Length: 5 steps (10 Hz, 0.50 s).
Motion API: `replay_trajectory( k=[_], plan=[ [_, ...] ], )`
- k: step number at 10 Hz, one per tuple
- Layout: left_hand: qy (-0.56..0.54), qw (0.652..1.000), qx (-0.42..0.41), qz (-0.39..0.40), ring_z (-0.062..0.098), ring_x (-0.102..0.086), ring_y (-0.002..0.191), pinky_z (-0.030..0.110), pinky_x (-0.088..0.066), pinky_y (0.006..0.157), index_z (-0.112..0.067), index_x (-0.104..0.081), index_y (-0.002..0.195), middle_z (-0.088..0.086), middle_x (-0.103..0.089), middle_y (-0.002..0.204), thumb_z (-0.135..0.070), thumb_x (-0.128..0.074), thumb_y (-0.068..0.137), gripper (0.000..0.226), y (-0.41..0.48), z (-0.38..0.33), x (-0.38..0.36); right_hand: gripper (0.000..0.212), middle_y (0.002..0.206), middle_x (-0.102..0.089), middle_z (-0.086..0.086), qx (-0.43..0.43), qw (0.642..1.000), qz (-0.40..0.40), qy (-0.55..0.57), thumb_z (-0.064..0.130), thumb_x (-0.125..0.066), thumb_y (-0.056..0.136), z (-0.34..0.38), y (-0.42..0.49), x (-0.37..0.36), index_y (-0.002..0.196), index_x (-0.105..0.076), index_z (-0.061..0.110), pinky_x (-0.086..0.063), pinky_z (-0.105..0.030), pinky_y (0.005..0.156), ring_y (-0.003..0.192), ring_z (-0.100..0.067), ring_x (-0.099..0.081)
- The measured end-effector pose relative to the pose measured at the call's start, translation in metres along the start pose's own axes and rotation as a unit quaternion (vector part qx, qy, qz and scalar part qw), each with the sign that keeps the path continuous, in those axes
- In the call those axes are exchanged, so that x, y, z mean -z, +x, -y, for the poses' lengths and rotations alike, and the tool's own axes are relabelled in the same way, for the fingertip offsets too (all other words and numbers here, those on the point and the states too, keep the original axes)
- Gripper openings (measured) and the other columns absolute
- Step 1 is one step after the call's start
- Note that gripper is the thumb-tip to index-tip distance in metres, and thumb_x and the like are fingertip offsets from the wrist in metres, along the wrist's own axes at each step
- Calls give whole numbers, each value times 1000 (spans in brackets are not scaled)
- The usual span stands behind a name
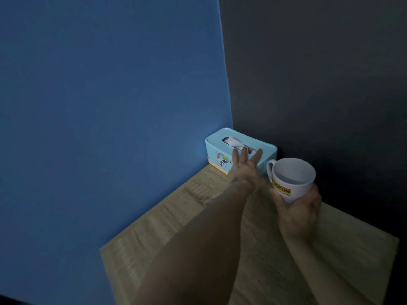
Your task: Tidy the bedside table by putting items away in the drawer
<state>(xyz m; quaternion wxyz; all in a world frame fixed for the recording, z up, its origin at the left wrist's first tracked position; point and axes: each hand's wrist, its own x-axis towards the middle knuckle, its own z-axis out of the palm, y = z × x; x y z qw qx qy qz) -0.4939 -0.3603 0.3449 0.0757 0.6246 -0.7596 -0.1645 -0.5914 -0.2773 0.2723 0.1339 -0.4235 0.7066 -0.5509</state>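
Right hand [297, 214] grips the white mug [293, 179] near the bedside table's [154, 249] right edge. Left hand [244, 168], fingers spread, is at the tissue box [217, 140] in the far corner. Both still to stow, I'd say; drawer's out of view.

Your left hand [244, 168] reaches out to the light blue tissue box [220, 148], fingers straight and spread over its near side. Whether they touch it is hard to tell in the dim light. The box sits at the far corner of the wood-grain desk [154, 249], where the blue wall [110, 106] meets the dark wall [319, 73]. A white tissue [233, 143] sticks out of its top slot. Your right hand [297, 214] grips a white mug [293, 179] round its lower part, just beside the box. The mug's handle points toward your left hand, and a yellow label faces you.
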Motion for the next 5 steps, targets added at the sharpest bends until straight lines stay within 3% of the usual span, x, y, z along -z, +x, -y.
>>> replay_trajectory(
  k=[3,4,5],
  plan=[
    [-14,1000,-4,21,32,18,146,55,-7,118,-34,2,149,6,14,160,-37,-58,86,87,-4,-4,14,100,132,-41,-26,3,1000,10,-23,40,-79,61,-2,0,0,136,-26,1,-40,-49,98,122,-41,-40],
    [-125,980,-1,-158,25,15,147,49,4,117,-28,-4,151,8,12,160,-21,-50,80,85,-42,-8,4,116,142,-31,-25,-36,998,35,-41,39,-84,53,-1,-1,4,141,-18,0,-33,-47,106,132,-37,-28],
    [-208,943,-8,-258,20,3,148,44,-4,118,-20,-16,150,6,-3,161,-11,-41,69,85,-77,-6,-13,121,148,-23,-23,-69,996,38,-29,35,-85,53,2,-4,9,143,-12,1,-28,-44,108,137,-33,-21]
  ],
)
